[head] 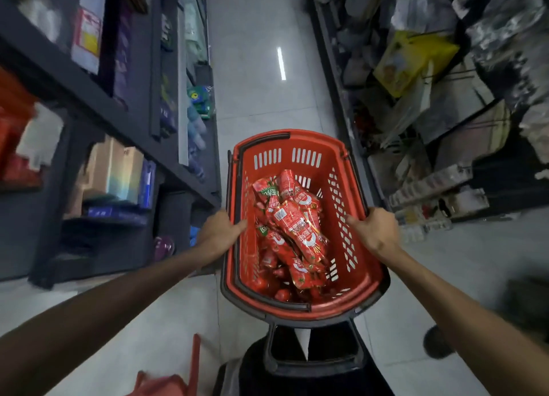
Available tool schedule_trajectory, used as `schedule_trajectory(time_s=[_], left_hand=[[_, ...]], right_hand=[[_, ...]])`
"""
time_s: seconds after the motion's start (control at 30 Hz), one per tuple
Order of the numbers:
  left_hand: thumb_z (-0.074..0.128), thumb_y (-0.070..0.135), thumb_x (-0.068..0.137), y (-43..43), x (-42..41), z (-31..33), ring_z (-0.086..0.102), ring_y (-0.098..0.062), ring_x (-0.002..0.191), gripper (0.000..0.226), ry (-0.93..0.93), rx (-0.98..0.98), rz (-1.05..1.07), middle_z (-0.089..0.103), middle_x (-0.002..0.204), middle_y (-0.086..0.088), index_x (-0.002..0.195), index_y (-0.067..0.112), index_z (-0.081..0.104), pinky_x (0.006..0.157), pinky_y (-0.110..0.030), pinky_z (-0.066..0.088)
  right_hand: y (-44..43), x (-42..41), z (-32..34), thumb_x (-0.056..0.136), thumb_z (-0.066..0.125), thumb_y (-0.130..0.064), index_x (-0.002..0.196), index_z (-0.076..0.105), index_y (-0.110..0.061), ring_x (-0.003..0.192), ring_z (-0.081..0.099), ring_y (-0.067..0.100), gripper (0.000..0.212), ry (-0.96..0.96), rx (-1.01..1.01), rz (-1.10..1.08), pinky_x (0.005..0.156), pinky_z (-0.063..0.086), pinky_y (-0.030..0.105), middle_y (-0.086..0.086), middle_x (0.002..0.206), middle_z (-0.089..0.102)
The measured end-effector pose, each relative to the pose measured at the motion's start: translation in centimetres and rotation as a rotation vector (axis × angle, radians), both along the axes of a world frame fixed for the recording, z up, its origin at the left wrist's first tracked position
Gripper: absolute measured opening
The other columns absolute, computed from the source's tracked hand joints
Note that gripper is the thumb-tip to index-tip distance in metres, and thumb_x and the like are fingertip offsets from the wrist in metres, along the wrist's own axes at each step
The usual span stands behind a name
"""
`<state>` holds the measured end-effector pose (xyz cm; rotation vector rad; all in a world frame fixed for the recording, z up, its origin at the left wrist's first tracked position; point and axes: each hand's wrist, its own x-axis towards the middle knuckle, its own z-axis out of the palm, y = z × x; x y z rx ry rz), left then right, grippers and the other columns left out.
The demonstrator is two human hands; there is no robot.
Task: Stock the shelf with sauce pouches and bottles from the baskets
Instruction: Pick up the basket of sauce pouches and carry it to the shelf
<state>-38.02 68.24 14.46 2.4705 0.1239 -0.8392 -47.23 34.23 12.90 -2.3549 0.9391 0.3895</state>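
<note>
Pouches [292,232] fill basket [303,144]; hands [218,232] [375,232] grip its opposite side rims.

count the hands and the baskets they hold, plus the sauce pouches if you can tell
hands: 2, left hand and right hand, each gripping a side of the rim
red basket: 1
sauce pouches: an overlapping heap, too piled up for an exact count
total counted: 3

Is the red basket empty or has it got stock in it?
Partly full. Red sauce pouches lie piled on the floor of the basket, and the heap sits well below its rim.
</note>
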Motion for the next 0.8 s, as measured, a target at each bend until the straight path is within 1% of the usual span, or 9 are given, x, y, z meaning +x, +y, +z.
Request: schedule_trajectory(time_s=[0.07, 0.1, 0.2, 0.3, 0.4, 0.5, 0.57, 0.67, 0.8], left_hand=[[0.068, 0.052, 0.093, -2.2, 4.2, 0.0, 0.066, -0.015, 0.076, 0.043, -0.023, 0.01, 0.008, 0.069, 0.095, 0.001, 0.109, 0.012, 0.065, 0.064, -0.03, 0.052], [0.068, 0.052, 0.093, -3.2, 6.1, 0.1, 0.065, -0.015, 0.074, 0.043, -0.035, 0.013, 0.018, 0.069, 0.092, 0.001, 0.107, 0.011, 0.065, 0.063, -0.031, 0.052], [0.065, 0.06, 0.091, -5.6, 12.5, -0.8, 0.064, -0.019, 0.078, 0.05, -0.045, 0.048, 0.066, 0.07, 0.094, -0.002, 0.106, 0.013, 0.061, 0.074, -0.038, 0.057], [0.057, 0.08, 0.08, -7.5, 18.9, -1.7, 0.068, -0.021, 0.093, 0.071, -0.037, 0.04, 0.11, 0.071, 0.108, 0.0, 0.119, 0.02, 0.062, 0.087, -0.043, 0.059], [0.053, 0.089, 0.073, -8.0, 25.4, -4.4, 0.071, -0.024, 0.094, 0.082, -0.031, 0.027, 0.17, 0.073, 0.109, -0.001, 0.119, 0.021, 0.062, 0.087, -0.046, 0.06], [0.049, 0.094, 0.072, -8.6, 32.1, -6.4, 0.072, -0.021, 0.094, 0.082, -0.025, 0.012, 0.2, 0.074, 0.11, 0.002, 0.118, 0.027, 0.064, 0.086, -0.045, 0.061], [0.054, 0.09, 0.074, -9.8, 36.7, -5.3, 0.072, -0.017, 0.095, 0.078, -0.019, -0.038, 0.218, 0.074, 0.111, 0.005, 0.121, 0.028, 0.063, 0.087, -0.044, 0.061], [0.064, 0.071, 0.084, -10.8, 44.4, -4.7, 0.073, -0.016, 0.091, 0.062, -0.019, -0.094, 0.229, 0.074, 0.109, 0.003, 0.122, 0.022, 0.063, 0.085, -0.045, 0.062], [0.065, 0.063, 0.088, -11.6, 55.5, -3.6, 0.072, -0.021, 0.083, 0.057, -0.008, -0.038, 0.163, 0.074, 0.1, -0.001, 0.116, 0.014, 0.063, 0.079, -0.047, 0.063]], right_hand=[[-2.0, 5.1, -0.1, 0.08, 0.074, -0.061, 0.091, 0.069, -0.013, 0.067, 0.067, 0.023, 0.05, 0.011, 0.001, 0.021, 0.065, 0.057, 0.033, 0.006, 0.082, 0.072], [-3.0, 7.5, -0.1, 0.08, 0.074, -0.06, 0.09, 0.069, -0.013, 0.067, 0.065, 0.024, 0.049, 0.017, -0.005, 0.034, 0.064, 0.053, 0.032, 0.007, 0.084, 0.072], [-5.8, 15.2, -0.5, 0.083, 0.074, -0.056, 0.09, 0.068, -0.01, 0.072, 0.061, 0.03, 0.047, 0.026, -0.003, 0.065, 0.065, 0.047, 0.032, 0.01, 0.087, 0.071], [-8.0, 22.8, -0.4, 0.084, 0.074, -0.052, 0.1, 0.07, -0.003, 0.088, 0.069, 0.037, 0.051, 0.048, 0.002, 0.092, 0.069, 0.043, 0.032, 0.018, 0.096, 0.071], [-9.7, 30.5, -0.1, 0.086, 0.072, -0.053, 0.103, 0.07, -0.001, 0.095, 0.07, 0.039, 0.055, 0.053, -0.011, 0.132, 0.07, 0.046, 0.035, 0.021, 0.103, 0.073], [-11.0, 38.2, 0.1, 0.086, 0.073, -0.053, 0.106, 0.071, -0.001, 0.098, 0.069, 0.042, 0.056, 0.059, -0.045, 0.167, 0.077, 0.053, 0.04, 0.023, 0.105, 0.073], [-11.6, 43.3, 0.0, 0.085, 0.074, -0.054, 0.105, 0.07, -0.002, 0.098, 0.069, 0.042, 0.056, 0.059, -0.056, 0.179, 0.077, 0.052, 0.04, 0.023, 0.105, 0.072], [-11.8, 51.0, -0.1, 0.085, 0.075, -0.055, 0.102, 0.071, -0.001, 0.099, 0.069, 0.042, 0.057, 0.069, -0.067, 0.168, 0.075, 0.05, 0.039, 0.023, 0.104, 0.073], [-11.9, 60.5, 0.7, 0.084, 0.075, -0.056, 0.101, 0.071, 0.0, 0.098, 0.069, 0.042, 0.059, 0.08, -0.084, 0.122, 0.076, 0.052, 0.04, 0.023, 0.103, 0.073]])
